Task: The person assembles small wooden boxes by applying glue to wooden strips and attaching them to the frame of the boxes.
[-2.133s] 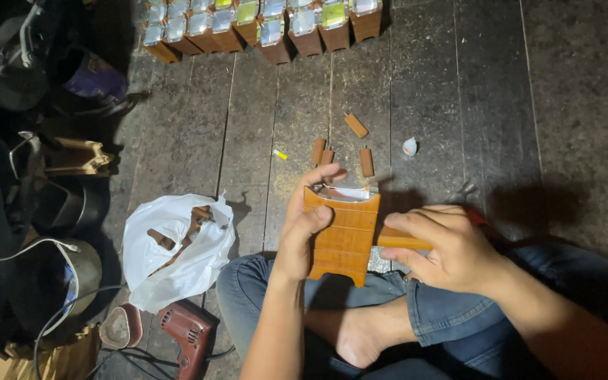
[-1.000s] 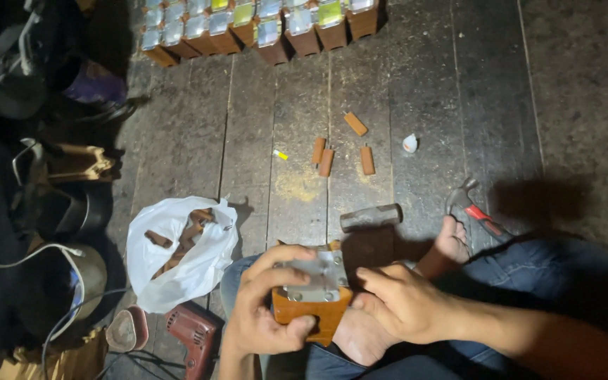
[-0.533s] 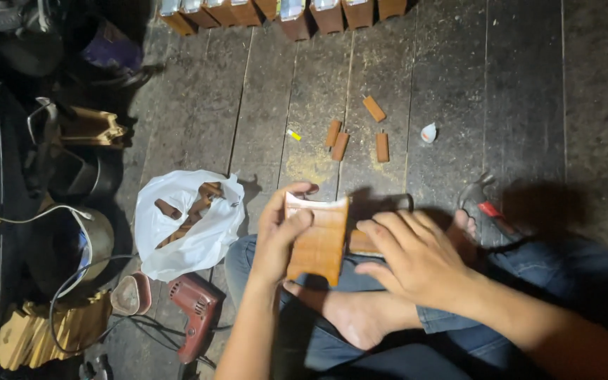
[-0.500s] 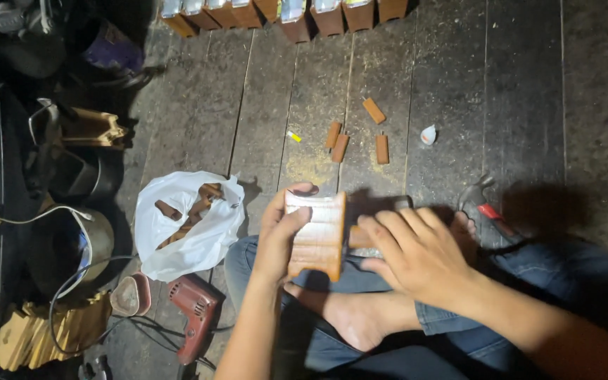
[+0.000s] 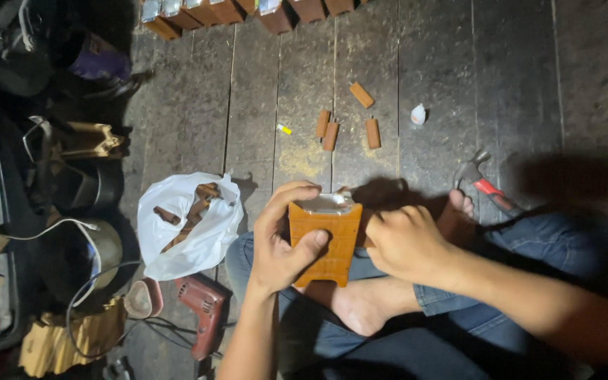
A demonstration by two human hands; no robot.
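orange-brown wooden box [image 5: 326, 239], pale top

the person wears blue denim jeans [image 5: 529, 246], creased at the knees and cuffed above the ankle. both forearms are bare, no sleeves showing. the feet [image 5: 360, 306] are bare too, and the hands [image 5: 283, 246] carry no gloves.

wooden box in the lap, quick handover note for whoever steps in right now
Left hand: grips the orange wooden box, thumb across its front.
Right hand: closed at the box's right edge; what it holds is hidden.
Nearby: four small wood blocks on the plank floor, hammer by the foot, white bag of wood pieces, drill to the left.
Done: box upright on the lap, a pale panel at its top.
Left: blocks on the floor untouched.
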